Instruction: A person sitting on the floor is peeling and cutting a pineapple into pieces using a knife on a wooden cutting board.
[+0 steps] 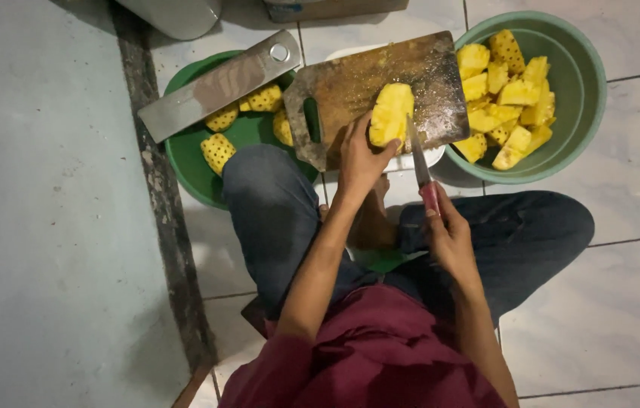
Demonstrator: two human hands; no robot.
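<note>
A peeled pineapple piece (pixel 390 113) lies on the wooden cutting board (pixel 380 91), near the board's middle and toward its near edge. The left hand (pixel 361 155) presses on it from seven o'clock, fingers curled around its lower left side to hold it down. At four o'clock from the fruit, a knife (pixel 418 159) points its narrow blade up against the piece's right edge; the right hand (pixel 448 234) is wrapped tight around the red handle.

The board rests on a white container (pixel 418 160), whose rim shows only just beneath it. At three o'clock from the board, a pale green basin (pixel 584 113) holds a heap of yellow pineapple chunks (pixel 505 98). At nine o'clock, a darker green bowl (pixel 191 162) holds pineapple pieces with dark eyes (pixel 218 151), and a broad steel cleaver (pixel 218 85) lies across its rim. The person sits cross-legged on white floor tiles (pixel 599 325), in dark jeans and a maroon shirt.
</note>
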